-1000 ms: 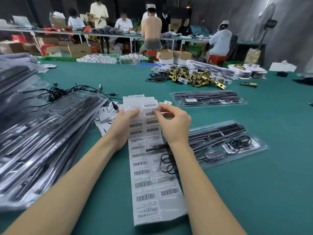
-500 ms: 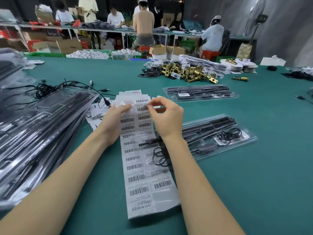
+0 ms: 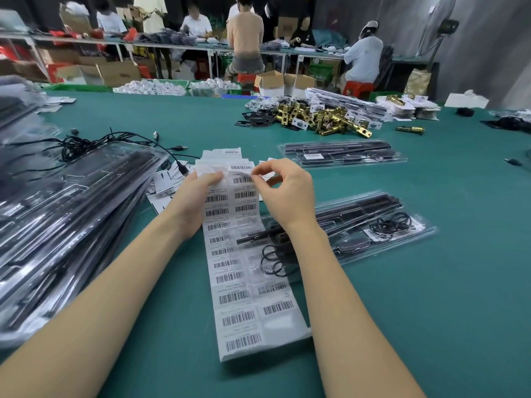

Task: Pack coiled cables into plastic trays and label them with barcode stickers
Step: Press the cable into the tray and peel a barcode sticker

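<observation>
Head view: the long white sheet of barcode stickers (image 3: 244, 254) lies lengthwise on the green table (image 3: 402, 311), its near part draped over the clear plastic tray holding a coiled black cable (image 3: 370, 225). The left hand (image 3: 195, 202) grips the sheet's far end, which now curls up off the table where half a second ago it lay flatter. The right hand (image 3: 284, 193), which was covering the sheet's upper right edge, has lifted slightly and pinches one sticker (image 3: 253, 179) at that edge between thumb and forefinger. A label looks to be peeling free, ready for the tray beneath the sheet; a labelled tray (image 3: 342, 153) lies beyond.
</observation>
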Available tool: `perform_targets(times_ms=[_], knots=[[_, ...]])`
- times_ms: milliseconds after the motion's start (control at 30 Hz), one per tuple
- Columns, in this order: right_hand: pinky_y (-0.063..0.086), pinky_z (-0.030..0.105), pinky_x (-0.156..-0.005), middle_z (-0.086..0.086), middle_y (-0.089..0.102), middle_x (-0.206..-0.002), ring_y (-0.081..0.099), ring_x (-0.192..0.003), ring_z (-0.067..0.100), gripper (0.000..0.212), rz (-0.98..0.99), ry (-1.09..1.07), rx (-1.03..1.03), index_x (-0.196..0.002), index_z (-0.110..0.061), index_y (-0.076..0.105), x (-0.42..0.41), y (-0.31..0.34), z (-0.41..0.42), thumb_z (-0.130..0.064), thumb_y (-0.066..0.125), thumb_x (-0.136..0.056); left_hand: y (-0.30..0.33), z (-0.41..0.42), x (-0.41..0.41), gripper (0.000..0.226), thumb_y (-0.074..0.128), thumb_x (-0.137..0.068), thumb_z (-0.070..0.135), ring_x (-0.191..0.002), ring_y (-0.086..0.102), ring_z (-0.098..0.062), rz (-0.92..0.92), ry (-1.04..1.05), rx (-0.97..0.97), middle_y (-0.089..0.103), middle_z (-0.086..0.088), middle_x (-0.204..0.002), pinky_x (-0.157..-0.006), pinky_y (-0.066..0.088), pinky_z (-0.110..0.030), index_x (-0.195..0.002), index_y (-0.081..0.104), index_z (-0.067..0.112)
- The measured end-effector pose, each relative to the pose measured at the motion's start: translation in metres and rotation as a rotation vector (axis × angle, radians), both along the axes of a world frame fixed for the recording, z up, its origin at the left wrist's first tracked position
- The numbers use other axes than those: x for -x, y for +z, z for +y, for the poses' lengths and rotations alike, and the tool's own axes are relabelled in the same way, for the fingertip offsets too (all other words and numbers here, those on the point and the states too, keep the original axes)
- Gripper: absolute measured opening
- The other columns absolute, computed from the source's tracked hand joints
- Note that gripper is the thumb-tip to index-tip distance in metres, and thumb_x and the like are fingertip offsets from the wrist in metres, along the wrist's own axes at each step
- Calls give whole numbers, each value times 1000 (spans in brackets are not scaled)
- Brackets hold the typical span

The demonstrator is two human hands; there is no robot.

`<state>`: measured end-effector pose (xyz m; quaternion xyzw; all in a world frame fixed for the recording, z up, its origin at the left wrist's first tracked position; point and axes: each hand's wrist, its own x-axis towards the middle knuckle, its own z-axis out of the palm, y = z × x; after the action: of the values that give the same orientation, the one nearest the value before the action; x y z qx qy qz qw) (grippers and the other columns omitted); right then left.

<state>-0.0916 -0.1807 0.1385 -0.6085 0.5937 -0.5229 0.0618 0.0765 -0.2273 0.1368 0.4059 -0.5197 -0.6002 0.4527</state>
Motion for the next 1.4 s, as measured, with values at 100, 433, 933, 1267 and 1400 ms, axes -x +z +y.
perform_targets(times_ms=[100,433,933,1267,1400], knots=[[52,19,-78,-15,63,-101,64,-78,7,6,-9,151,-104,-86,-31,71,5,8,5,-26,73,-88,1,-6,-1,14,51,-102,21,-84,72,-24,-16,62,-125,75,-6,-89,-84,54,-46,-103,60,11],[53,22,-58,-1,70,-78,66,-65,10,14,-534,153,-295,-98,-15,62,71,23,32,-7,70,-90,38,-12,-37,68,58,-86,67,-94,63,-34,-1472,324,317,65,-15,-107,-68,42,-35,-112,54,4],[54,23,-53,4,67,-86,68,-59,12,8,-664,1,-373,-90,-14,62,102,21,55,-9,57,-93,4,99,84,38,57,-94,42,-116,51,-16,-1084,-472,1187,58,9,-124,-94,45,-37,-130,55,30],[56,24,-54,2,72,-79,70,-63,16,12,-686,86,-423,-102,-18,60,96,26,58,-9,58,-95,-10,86,78,40,56,-95,49,-118,55,-17,-1060,-307,1321,60,11,-131,-94,44,-36,-128,58,29],[56,24,-53,1,77,-80,73,-66,21,7,-712,118,-439,-98,-22,56,98,28,58,-16,59,-96,-12,83,75,39,61,-92,48,-110,56,-15,-995,-334,1287,60,10,-123,-91,46,-32,-125,59,27]])
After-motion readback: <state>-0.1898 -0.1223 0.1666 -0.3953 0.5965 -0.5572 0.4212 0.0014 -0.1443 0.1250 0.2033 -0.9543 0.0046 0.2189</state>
